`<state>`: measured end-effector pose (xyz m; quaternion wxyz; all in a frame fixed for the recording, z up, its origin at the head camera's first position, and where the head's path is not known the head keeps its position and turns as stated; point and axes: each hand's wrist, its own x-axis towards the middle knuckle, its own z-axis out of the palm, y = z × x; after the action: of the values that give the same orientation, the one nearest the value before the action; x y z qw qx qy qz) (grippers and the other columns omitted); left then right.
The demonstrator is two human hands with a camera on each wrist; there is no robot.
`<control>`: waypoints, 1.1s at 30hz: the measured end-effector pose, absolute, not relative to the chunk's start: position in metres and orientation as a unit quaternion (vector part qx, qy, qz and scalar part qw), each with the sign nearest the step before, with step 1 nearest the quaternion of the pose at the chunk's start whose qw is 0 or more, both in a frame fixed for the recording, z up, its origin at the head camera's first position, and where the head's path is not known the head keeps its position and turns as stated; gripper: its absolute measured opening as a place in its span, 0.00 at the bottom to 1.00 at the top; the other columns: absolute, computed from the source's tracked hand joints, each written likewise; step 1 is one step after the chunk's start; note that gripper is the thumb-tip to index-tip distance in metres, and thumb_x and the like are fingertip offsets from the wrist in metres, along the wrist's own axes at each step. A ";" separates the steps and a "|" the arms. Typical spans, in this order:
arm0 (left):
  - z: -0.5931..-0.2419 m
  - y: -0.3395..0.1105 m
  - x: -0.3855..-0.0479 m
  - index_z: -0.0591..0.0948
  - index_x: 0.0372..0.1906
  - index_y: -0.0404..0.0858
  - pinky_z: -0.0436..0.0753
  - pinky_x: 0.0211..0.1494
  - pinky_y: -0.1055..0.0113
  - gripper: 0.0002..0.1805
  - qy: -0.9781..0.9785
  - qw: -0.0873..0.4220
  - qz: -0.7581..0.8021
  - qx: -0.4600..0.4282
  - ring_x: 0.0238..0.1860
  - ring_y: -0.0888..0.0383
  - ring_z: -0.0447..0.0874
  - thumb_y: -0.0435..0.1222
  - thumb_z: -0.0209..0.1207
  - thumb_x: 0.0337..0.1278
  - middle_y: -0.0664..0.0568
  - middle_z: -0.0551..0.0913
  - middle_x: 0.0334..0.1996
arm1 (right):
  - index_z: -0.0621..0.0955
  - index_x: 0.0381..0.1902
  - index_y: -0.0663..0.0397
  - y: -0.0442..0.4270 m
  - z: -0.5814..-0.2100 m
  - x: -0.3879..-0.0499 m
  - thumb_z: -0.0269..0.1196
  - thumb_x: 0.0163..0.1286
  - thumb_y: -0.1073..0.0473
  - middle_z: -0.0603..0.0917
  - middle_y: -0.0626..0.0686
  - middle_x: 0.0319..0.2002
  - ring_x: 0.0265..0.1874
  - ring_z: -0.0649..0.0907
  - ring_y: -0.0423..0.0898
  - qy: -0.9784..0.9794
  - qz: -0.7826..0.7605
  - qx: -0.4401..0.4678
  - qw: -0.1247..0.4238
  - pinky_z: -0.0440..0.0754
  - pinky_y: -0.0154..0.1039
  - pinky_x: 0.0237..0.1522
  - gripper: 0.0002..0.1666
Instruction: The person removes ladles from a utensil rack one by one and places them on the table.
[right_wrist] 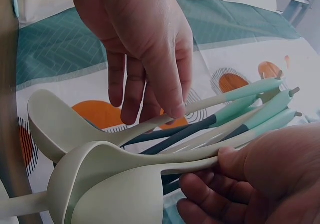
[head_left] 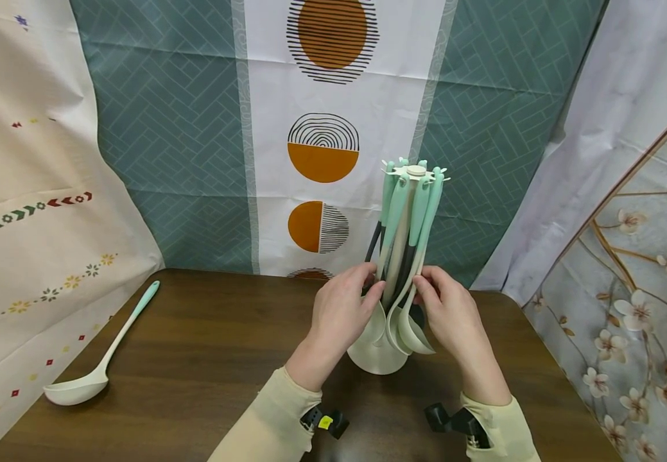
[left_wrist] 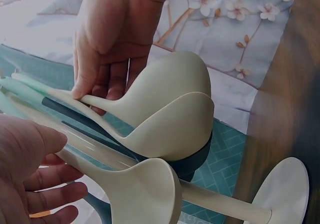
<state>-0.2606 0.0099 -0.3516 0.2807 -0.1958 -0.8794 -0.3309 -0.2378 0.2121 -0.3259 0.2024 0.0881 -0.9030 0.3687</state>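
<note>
A cream utensil stand (head_left: 378, 364) stands upright on the table, hung with several mint-handled utensils. My left hand (head_left: 341, 308) is on its left side, pinching the handle of a cream ladle (left_wrist: 147, 191) between thumb and fingers. Opposite it, my right hand (head_left: 454, 314) pinches a cream ladle (left_wrist: 175, 78) by its thin neck. Another cream ladle (left_wrist: 175, 126) hangs close against that one, their bowls overlapping. Between the hands are dark-shafted utensils (right_wrist: 172, 140), partly hidden behind the ladles. The handle tops sit at the stand's hooked top ring (head_left: 416, 171).
Far to the left, a separate cream ladle with a mint handle (head_left: 79, 390) lies on the brown wooden table (head_left: 212, 346). Patterned cloth (head_left: 165, 128) hangs behind the table, with a floral cloth (head_left: 628, 333) along the right side.
</note>
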 end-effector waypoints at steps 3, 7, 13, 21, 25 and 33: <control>-0.352 0.011 -0.262 0.87 0.52 0.45 0.85 0.39 0.60 0.10 -0.877 0.286 -0.332 -0.198 0.38 0.56 0.85 0.45 0.70 0.77 0.56 0.89 0.40 | 0.85 0.57 0.53 0.212 -0.326 -0.238 0.58 0.90 0.52 0.88 0.52 0.38 0.40 0.85 0.51 -0.903 0.368 0.088 0.203 0.79 0.52 0.48 0.14; -0.353 0.011 -0.265 0.86 0.48 0.45 0.83 0.37 0.60 0.08 -0.875 0.291 -0.331 -0.199 0.36 0.57 0.84 0.44 0.70 0.77 0.56 0.88 0.37 | 0.85 0.57 0.52 0.211 -0.327 -0.238 0.59 0.89 0.52 0.88 0.52 0.38 0.40 0.84 0.51 -0.903 0.369 0.088 0.203 0.79 0.52 0.48 0.14; -0.354 0.012 -0.267 0.86 0.46 0.45 0.82 0.36 0.62 0.06 -0.874 0.301 -0.326 -0.198 0.34 0.58 0.84 0.42 0.70 0.76 0.57 0.87 0.35 | 0.85 0.56 0.52 0.210 -0.327 -0.238 0.59 0.89 0.52 0.87 0.51 0.37 0.39 0.84 0.51 -0.903 0.369 0.083 0.202 0.79 0.52 0.48 0.13; -0.354 0.011 -0.268 0.87 0.47 0.45 0.83 0.36 0.63 0.06 -0.869 0.306 -0.333 -0.200 0.35 0.58 0.86 0.41 0.72 0.75 0.56 0.90 0.37 | 0.85 0.57 0.52 0.210 -0.326 -0.237 0.59 0.89 0.52 0.88 0.52 0.38 0.40 0.85 0.51 -0.903 0.369 0.082 0.201 0.80 0.52 0.48 0.13; -0.354 0.011 -0.267 0.87 0.46 0.45 0.83 0.36 0.63 0.06 -0.869 0.309 -0.330 -0.202 0.35 0.58 0.87 0.41 0.72 0.75 0.56 0.90 0.37 | 0.85 0.57 0.52 0.211 -0.327 -0.237 0.59 0.89 0.52 0.88 0.52 0.37 0.40 0.85 0.51 -0.903 0.367 0.084 0.205 0.80 0.52 0.48 0.13; -0.352 0.010 -0.265 0.87 0.44 0.45 0.81 0.33 0.63 0.06 -0.866 0.318 -0.330 -0.200 0.32 0.58 0.85 0.42 0.72 0.74 0.57 0.89 0.34 | 0.85 0.56 0.53 0.210 -0.327 -0.238 0.58 0.90 0.53 0.87 0.52 0.37 0.39 0.84 0.51 -0.903 0.365 0.088 0.208 0.79 0.52 0.46 0.12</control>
<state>-0.2651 0.0099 -0.3524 0.3181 -0.1996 -0.8660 -0.3302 -0.2378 0.2104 -0.3268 0.2076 0.0876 -0.9034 0.3648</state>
